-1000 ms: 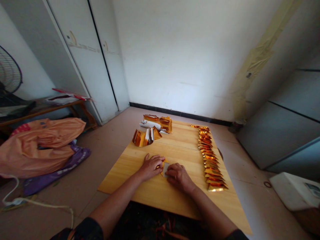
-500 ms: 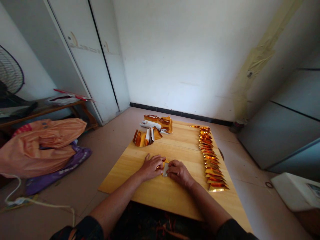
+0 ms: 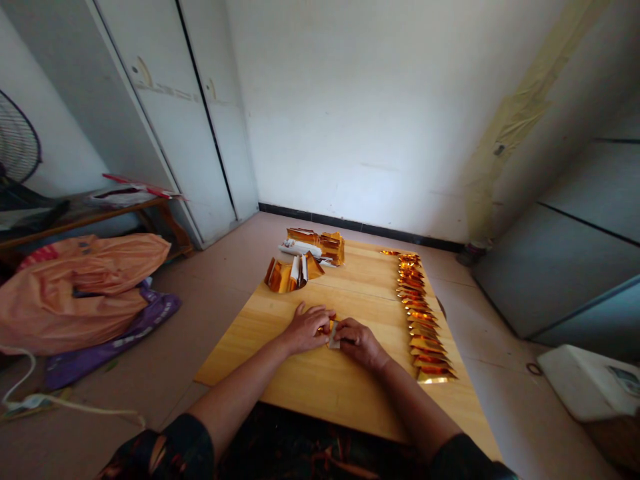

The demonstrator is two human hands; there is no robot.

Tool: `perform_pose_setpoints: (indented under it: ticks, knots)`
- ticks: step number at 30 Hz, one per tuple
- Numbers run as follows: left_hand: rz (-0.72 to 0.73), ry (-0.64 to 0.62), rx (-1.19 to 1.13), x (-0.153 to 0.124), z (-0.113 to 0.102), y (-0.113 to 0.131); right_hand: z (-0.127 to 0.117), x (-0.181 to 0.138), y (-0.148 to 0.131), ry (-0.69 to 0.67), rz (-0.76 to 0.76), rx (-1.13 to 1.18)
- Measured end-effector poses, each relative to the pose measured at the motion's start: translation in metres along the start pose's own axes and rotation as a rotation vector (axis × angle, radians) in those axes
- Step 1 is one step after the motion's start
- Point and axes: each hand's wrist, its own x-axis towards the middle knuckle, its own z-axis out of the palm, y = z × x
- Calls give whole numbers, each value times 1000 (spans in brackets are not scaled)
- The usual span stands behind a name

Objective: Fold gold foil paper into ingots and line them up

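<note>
Between my hands, low over the wooden board, is a small sheet of gold foil paper (image 3: pixel 334 335) with a pale grey-white face. My left hand (image 3: pixel 310 328) pinches its left side, thumb and forefinger closed on it. My right hand (image 3: pixel 357 340) grips the right side with curled fingers. Part of the sheet is hidden by the fingers. To the right stands a long row of folded gold foil pieces (image 3: pixel 427 327), overlapping one another. At the far left lie a curved stack of gold foil sheets (image 3: pixel 286 277) and another stack of gold sheets (image 3: pixel 333 248).
The wooden board (image 3: pixel 280 387) spans the area before me. A white roll-like bundle (image 3: pixel 300 249) lies by the far stack. On the floor at left are an orange cloth (image 3: pixel 100 293), a purple bag (image 3: pixel 115 343) and a cable (image 3: pixel 90 410). A white box (image 3: pixel 585 380) stands right.
Both hands have shifted slightly and drawn closer together on the foil sheet, and less of its pale face shows. The camera view has moved a little.
</note>
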Motion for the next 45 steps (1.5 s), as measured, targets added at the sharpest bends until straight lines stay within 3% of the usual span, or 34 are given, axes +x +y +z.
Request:
perform_pose_setpoints:
  ticks: [10,22,35,45]
  knots:
    - [7,2,-77,12,8,6,-12,-1,12,-21,40,-108]
    - [8,-24,-60,14,7,9,-9,19,-7,-97,462,-339]
    - [54,-8,-38,12,12,4,-5,27,-35,-86,742,-540]
    - [92,-8,2,12,10,5,-14,32,-32,-90,844,-431]
